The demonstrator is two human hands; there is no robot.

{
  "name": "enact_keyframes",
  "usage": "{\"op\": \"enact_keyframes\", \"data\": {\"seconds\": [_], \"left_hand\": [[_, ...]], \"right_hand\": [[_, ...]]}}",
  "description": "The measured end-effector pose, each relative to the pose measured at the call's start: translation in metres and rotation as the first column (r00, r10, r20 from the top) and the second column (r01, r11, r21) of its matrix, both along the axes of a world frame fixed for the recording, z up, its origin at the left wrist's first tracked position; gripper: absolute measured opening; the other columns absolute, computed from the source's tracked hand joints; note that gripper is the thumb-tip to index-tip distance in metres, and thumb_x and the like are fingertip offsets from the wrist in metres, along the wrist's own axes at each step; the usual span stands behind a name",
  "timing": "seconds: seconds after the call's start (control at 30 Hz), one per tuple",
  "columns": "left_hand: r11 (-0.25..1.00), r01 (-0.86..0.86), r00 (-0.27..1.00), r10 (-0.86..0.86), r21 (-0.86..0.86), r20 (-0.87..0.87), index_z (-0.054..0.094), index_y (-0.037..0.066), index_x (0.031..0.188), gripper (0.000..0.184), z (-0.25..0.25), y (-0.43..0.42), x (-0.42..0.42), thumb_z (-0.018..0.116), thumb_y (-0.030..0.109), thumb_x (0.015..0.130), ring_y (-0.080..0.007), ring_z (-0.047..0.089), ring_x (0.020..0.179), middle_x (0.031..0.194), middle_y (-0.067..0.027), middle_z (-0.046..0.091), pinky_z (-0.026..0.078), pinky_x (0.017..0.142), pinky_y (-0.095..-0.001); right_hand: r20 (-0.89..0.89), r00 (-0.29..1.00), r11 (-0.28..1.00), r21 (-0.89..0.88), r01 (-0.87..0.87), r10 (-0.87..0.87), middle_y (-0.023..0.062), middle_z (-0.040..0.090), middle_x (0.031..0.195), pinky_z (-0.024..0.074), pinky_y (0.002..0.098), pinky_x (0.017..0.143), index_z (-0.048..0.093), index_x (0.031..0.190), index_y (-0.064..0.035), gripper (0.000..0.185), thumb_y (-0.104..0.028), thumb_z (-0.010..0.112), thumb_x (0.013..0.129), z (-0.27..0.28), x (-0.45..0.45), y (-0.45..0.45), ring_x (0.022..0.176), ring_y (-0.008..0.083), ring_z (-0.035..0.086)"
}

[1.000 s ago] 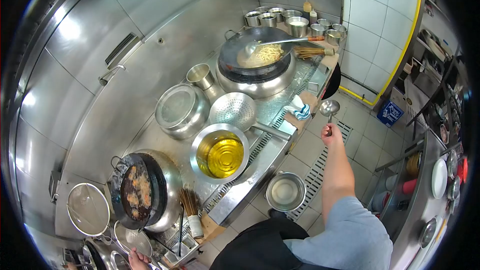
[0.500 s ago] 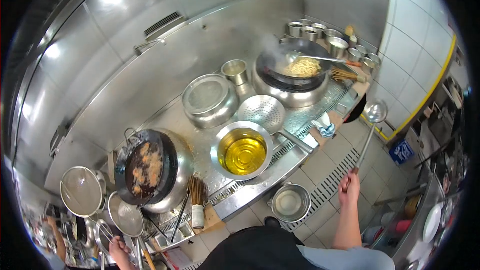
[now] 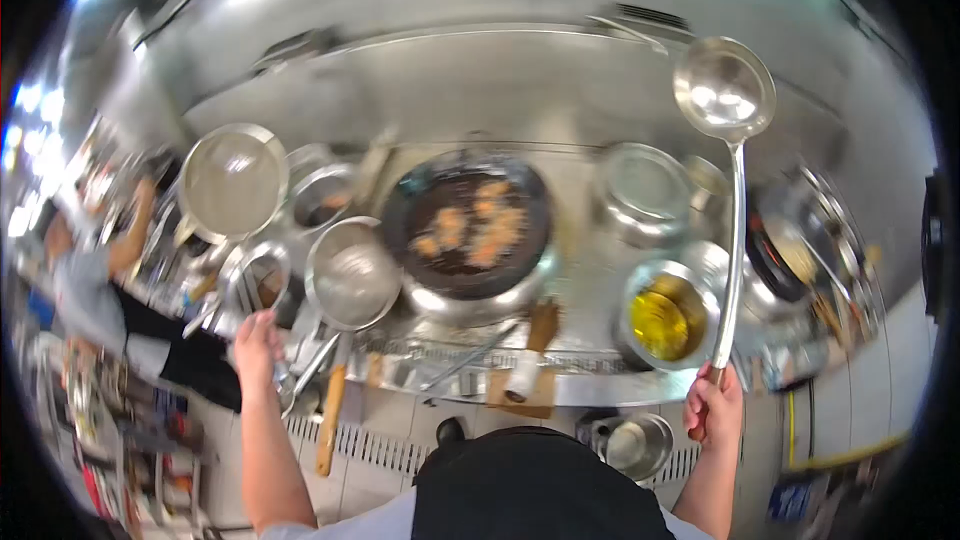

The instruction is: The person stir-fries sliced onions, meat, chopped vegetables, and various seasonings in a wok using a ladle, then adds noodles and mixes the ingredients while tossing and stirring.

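Raised upright on the right, a large steel ladle (image 3: pixel 725 90) has its wooden handle end wrapped by my right hand (image 3: pixel 713 405). My left hand (image 3: pixel 258 345) is closed around a thin metal utensil (image 3: pixel 246 290), too blurred to name exactly. Beside that hand rests a round strainer (image 3: pixel 352 275) with a wooden handle. In front of me a black wok (image 3: pixel 467 225) holds dark oil with browned pieces of food (image 3: pixel 495 230) in it. Yellow oil (image 3: pixel 660 323) fills part of a steel pot (image 3: pixel 640 285) behind my right hand.
A large fine strainer (image 3: pixel 233 180) stands at the left. A bamboo brush (image 3: pixel 540 330) lies at the counter's front edge. A lidded pot (image 3: pixel 645 185) is at the back right. Another person (image 3: pixel 110 270) works at far left. A steel pot (image 3: pixel 640 445) sits low by my feet.
My view has swung left, bringing the frying wok to the middle. The ladle has come up from low on the right to upright. My left hand stays closed on the thin utensil.
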State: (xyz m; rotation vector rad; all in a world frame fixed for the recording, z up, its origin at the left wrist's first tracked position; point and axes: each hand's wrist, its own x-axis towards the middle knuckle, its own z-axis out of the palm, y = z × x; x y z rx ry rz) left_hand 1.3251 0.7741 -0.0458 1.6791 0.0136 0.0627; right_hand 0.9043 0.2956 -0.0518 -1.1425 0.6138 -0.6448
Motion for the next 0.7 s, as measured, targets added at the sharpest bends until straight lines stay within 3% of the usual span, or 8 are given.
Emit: {"op": "enact_keyframes", "data": {"seconds": [0.1,0.2,0.23,0.3,0.4,0.47,0.57,0.7], "left_hand": [[1.0,-0.008,1.0,0.008,0.013,0.015,0.061,0.003,0.098,0.022,0.008,0.036,0.015,0.05,0.022,0.1,-0.0086,0.044,0.048,0.061,0.0007,0.047,0.039,0.042,-0.024],[0.997,-0.018,0.999,0.016,0.075,0.03,0.059,0.002,0.099,0.022,0.014,0.065,0.036,0.047,0.02,0.101,-0.0091,0.044,0.047,0.06,0.0,0.047,0.039,0.042,-0.0245],[0.996,-0.02,0.999,0.017,0.085,0.031,0.058,0.0,0.101,0.023,0.01,0.076,0.049,0.046,0.02,0.101,-0.0093,0.045,0.046,0.06,-0.0001,0.047,0.039,0.042,-0.0244],[0.994,-0.012,1.0,0.011,0.109,0.012,0.057,0.0,0.103,0.023,0.009,0.089,0.068,0.046,0.02,0.102,-0.0095,0.045,0.045,0.06,-0.0002,0.047,0.039,0.042,-0.0247],[0.992,-0.01,1.0,0.008,0.124,0.018,0.058,-0.001,0.103,0.024,-0.001,0.105,0.09,0.046,0.02,0.102,-0.0095,0.046,0.044,0.059,0.0,0.048,0.039,0.043,-0.0252],[0.991,0.005,1.0,-0.006,0.133,0.007,0.059,-0.002,0.103,0.025,-0.004,0.112,0.095,0.046,0.019,0.101,-0.0089,0.047,0.044,0.058,0.0003,0.049,0.039,0.043,-0.0255],[0.994,0.023,0.999,-0.018,0.105,-0.049,0.059,-0.002,0.103,0.024,-0.015,0.123,0.104,0.047,0.019,0.101,-0.0083,0.046,0.044,0.057,0.0001,0.048,0.039,0.043,-0.0253],[0.995,0.028,0.993,-0.018,0.09,-0.114,0.059,0.0,0.103,0.025,-0.036,0.136,0.108,0.046,0.02,0.102,-0.007,0.043,0.044,0.058,0.0015,0.047,0.036,0.042,-0.023]], "right_hand": [[-0.062,0.941,0.934,-0.111,-0.339,0.334,0.0066,0.055,0.066,0.042,0.0256,0.039,0.048,0.127,-0.0026,0.042,-0.003,0.058,0.086,0.04,0.107,0.052,0.042,0.0141,0.051],[-0.423,0.778,0.706,-0.353,-0.614,0.465,0.0051,0.057,0.069,0.0428,0.0268,0.043,0.049,0.127,-0.0056,0.043,-0.004,0.059,0.085,0.06,0.221,0.073,0.046,0.0152,0.053],[-0.576,0.715,0.602,-0.425,-0.675,0.395,0.0059,0.057,0.069,0.0459,0.0292,0.047,0.05,0.127,-0.0066,0.044,-0.004,0.06,0.085,0.07,0.265,0.089,0.05,0.0183,0.057],[-0.602,0.757,0.13,-0.754,-0.644,0.254,0.0111,0.06,0.07,0.0512,0.0371,0.062,0.049,0.13,-0.0082,0.047,-0.006,0.058,0.084,0.059,0.349,0.112,0.068,0.0276,0.065],[-0.73,0.683,-0.023,-0.683,-0.73,-0.001,0.0161,0.064,0.081,0.0523,0.0428,0.075,0.047,0.136,-0.0111,0.055,-0.009,0.057,0.083,0.063,0.449,0.169,0.085,0.0354,0.066],[-0.673,0.71,-0.413,-0.598,-0.687,-0.206,0.0154,0.064,0.09,0.0539,0.0412,0.072,0.042,0.143,-0.0143,0.059,-0.009,0.054,0.085,0.047,0.507,0.185,0.084,0.032,0.067],[-0.596,0.759,-0.651,-0.472,-0.595,-0.261,0.0147,0.063,0.089,0.0539,0.039,0.065,0.04,0.146,-0.0146,0.06,-0.006,0.05,0.087,0.028,0.569,0.186,0.075,0.0281,0.067],[-0.619,0.706,-0.732,-0.295,-0.614,-0.342,0.0148,0.061,0.1,0.0548,0.038,0.068,0.033,0.149,-0.0137,0.063,-0.007,0.049,0.089,0.027,0.609,0.189,0.082,0.0275,0.068]]}}
